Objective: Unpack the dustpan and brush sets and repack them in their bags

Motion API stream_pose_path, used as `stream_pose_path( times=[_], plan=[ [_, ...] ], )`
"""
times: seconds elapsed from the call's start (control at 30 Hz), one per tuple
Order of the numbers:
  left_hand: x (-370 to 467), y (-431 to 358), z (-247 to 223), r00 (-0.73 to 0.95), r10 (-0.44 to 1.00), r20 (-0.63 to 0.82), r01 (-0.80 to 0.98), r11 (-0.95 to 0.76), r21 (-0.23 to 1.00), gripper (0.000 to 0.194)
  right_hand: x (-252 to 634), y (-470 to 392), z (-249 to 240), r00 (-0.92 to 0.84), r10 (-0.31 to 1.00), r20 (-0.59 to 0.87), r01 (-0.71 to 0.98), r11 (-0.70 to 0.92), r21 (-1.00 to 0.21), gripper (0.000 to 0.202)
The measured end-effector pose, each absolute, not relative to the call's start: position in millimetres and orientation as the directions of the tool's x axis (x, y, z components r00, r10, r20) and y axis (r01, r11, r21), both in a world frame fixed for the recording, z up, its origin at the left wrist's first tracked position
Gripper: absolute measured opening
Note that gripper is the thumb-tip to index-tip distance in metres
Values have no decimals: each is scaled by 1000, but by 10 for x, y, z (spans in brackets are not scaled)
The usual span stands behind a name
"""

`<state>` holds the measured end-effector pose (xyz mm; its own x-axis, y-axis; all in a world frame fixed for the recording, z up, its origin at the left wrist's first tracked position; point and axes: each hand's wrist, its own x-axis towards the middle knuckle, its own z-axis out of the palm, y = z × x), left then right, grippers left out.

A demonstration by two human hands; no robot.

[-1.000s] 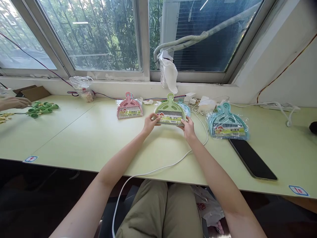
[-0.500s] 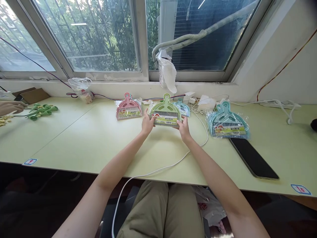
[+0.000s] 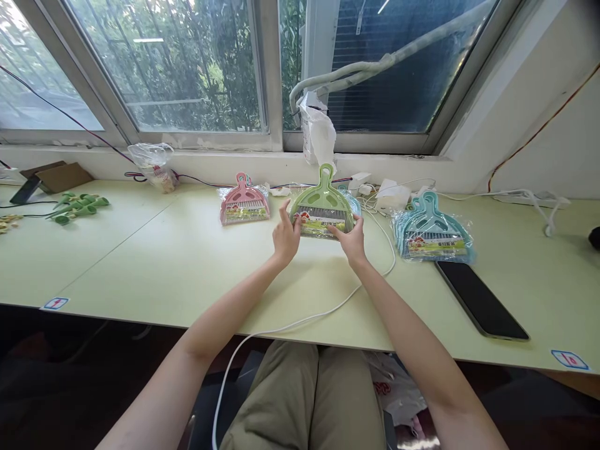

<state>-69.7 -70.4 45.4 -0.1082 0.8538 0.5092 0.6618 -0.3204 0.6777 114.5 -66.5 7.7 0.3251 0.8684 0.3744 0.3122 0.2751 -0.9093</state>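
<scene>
A green dustpan and brush set (image 3: 323,199), wrapped in clear plastic, is held upright between my two hands above the table (image 3: 197,269). My left hand (image 3: 285,237) grips its lower left corner. My right hand (image 3: 350,240) is closed on the lower right side, with the thumb across the front label. Left of it a pink dustpan set (image 3: 244,201) in plastic rests on the table. A small blue dustpan set (image 3: 352,203) is mostly hidden behind the green one. Farther right are several stacked blue dustpan sets (image 3: 434,225).
A black phone (image 3: 480,300) lies near the right front, touching the blue stack. A white cable (image 3: 323,311) runs over the table and off its front edge. At the left are green plastic pieces (image 3: 77,207), a cardboard box (image 3: 63,178) and a clear bag (image 3: 157,169) by the window.
The green dustpan set has risen slightly and shifted right in my hands. My right thumb now lies farther across its front. The other person's hand at the far left has left the view.
</scene>
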Motion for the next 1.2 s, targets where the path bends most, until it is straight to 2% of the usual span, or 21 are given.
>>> stream_pose_path(
  times=[0.1,0.23,0.33,0.5,0.67,0.73,0.9,1.1,1.2],
  plan=[
    [-689,-701,431,-138,856,498,662,-294,689,59,1134,-683,107,409,842,351,276,252,-928,69],
    [-684,-685,410,-119,871,477,682,-278,677,87,1116,-711,151,422,837,347,286,240,-928,62],
    [-676,-688,419,-110,885,452,683,-263,682,95,1115,-715,156,421,831,364,316,242,-917,58],
    [-695,-651,420,-191,901,390,624,-196,757,80,1121,-707,148,403,839,365,326,241,-914,55],
    [-729,-562,344,-150,941,303,490,-196,850,36,1157,-674,140,403,848,345,337,213,-917,52],
    [-735,-533,310,-116,954,275,446,-197,873,27,1195,-646,129,406,864,298,295,184,-937,54],
    [-755,-475,257,-107,960,257,512,-169,842,22,1366,-582,126,376,899,226,216,152,-965,58],
    [-804,-405,256,-105,970,218,627,-105,772,27,1466,-560,117,370,897,241,243,157,-957,59],
    [-852,-364,280,-128,967,223,714,-66,697,32,1409,-574,95,360,896,260,267,169,-949,59]
  ],
)
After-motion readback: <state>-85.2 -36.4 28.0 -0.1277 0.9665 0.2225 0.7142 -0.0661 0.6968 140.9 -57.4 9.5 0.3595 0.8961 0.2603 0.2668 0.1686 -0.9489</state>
